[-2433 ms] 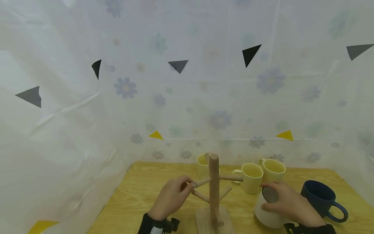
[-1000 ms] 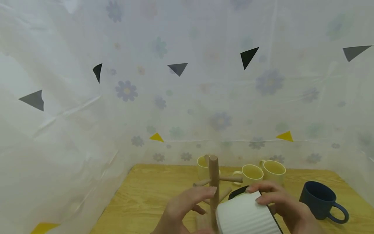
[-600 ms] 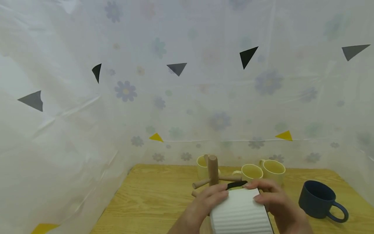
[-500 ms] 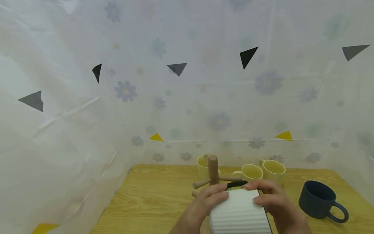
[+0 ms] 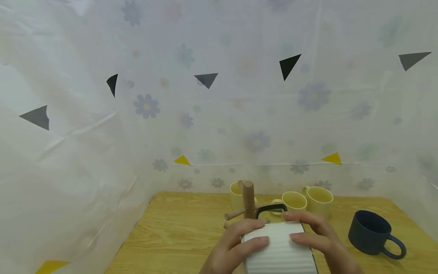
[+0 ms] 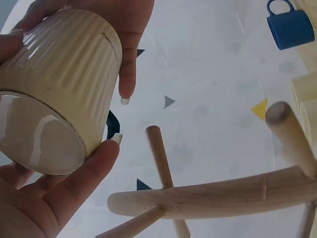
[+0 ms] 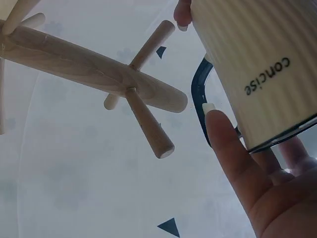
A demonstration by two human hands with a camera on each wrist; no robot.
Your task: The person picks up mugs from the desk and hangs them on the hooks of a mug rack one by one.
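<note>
The only readable text is the word "concise", printed in dark lowercase letters on the ribbed side of the white mug (image 7: 257, 69), running toward two o'clock in the right wrist view.

The light is bright, soft and even, coming through the white sheet (image 5: 239, 114) all around. Shadows are faint. The head view bends at its edges. A shiny spot sits inside the white mug (image 6: 49, 144).

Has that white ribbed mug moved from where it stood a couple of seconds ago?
Yes. The white ribbed mug left the table beside the navy mug and went up and left to the wooden mug tree, held on its side.
</note>
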